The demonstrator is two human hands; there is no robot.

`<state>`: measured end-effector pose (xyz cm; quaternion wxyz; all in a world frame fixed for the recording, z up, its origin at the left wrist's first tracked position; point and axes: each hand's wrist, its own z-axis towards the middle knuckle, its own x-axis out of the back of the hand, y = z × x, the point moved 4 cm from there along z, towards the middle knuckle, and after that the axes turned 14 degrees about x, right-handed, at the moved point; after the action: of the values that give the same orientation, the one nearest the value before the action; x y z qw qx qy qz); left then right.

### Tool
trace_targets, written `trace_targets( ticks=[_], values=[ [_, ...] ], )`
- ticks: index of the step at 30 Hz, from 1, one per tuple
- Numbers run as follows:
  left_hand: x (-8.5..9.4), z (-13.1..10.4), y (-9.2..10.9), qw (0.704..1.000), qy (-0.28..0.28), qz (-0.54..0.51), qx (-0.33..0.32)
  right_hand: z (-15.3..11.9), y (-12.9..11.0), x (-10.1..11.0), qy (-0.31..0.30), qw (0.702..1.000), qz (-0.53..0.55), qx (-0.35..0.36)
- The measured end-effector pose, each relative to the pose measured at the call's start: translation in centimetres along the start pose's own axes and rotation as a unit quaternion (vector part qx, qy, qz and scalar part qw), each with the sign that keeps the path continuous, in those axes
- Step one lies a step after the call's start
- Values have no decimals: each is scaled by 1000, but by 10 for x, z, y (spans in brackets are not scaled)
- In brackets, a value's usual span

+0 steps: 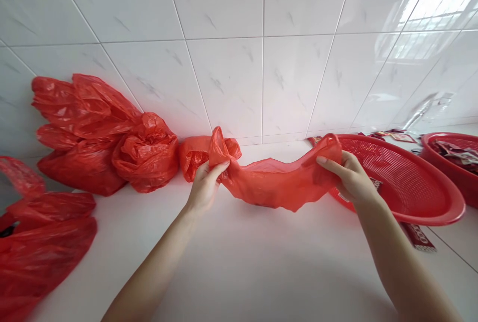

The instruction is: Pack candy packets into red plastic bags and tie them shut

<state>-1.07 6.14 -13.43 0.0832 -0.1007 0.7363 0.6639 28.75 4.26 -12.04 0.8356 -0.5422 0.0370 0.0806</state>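
A thin red plastic bag [276, 182] is stretched sideways between my two hands above the white surface, sagging in the middle. My left hand [204, 182] pinches one end of it, thumb on top, with a loop of the plastic standing up past the fingers. At the other end, my right hand [349, 175] grips the bag between thumb and fingers, just in front of a red perforated basket [407, 177]. The bag looks flat, and I see nothing inside it.
Several bulging red plastic bags [145, 153] stand along the tiled wall [224, 73] at left, another red bag [48, 252] nearer me. At right, a second red basket [455, 162] holds small packets. A dark red packet [418, 236] lies under the first basket's rim.
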Motion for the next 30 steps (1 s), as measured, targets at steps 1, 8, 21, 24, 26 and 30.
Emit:
trace_targets(
  ticks=[1,8,21,24,26,30],
  values=[
    [-1,-1,5,1000,-4,8,-12,-2,-4,0,-6,1000,3,15],
    [-12,-9,32,993,-54,94,-44,-10,-16,-5,-10,995,83,59],
    [-17,36,-17,980,-21,196,-3,4,39,-19,128,949,227,-179],
    [-18,34,-13,987,-16,160,-5,5,35,-18,117,963,192,-147],
    [-20,31,-11,990,-27,139,-8,5,32,-18,105,972,168,-126],
    [-26,17,-3,991,-53,117,-28,3,27,-20,67,983,145,-89]
  ],
)
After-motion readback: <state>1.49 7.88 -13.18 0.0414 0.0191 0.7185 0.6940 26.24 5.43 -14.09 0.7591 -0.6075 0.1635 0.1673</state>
